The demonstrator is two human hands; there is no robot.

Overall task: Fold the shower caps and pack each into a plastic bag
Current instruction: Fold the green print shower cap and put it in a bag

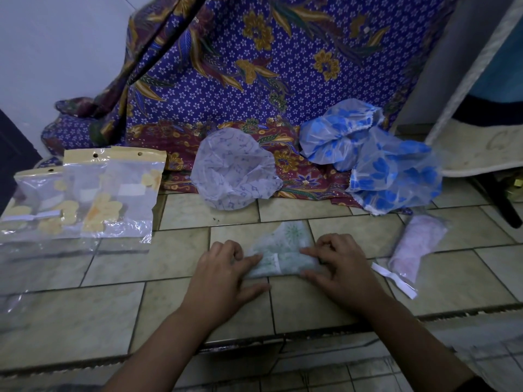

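Note:
A shower cap with a green print [283,250], partly folded, lies on the tiled floor in front of me. My left hand [226,267] grips its left end, index finger on top and thumb underneath. My right hand [336,264] grips its right end with curled fingers. A pale lilac cap [235,171] lies unfolded further back. Two blue-flowered caps [376,154] sit behind to the right. A pink cap packed in a plastic bag [413,247] lies at the right. Clear bags with yellow headers [93,193] lie at the left.
A purple batik cloth [254,66] hangs and spreads on the floor behind the caps. A dark object [14,154] stands at far left. A grey panel and a white mat [481,148] are at the right. A floor step edge [254,339] runs below my wrists.

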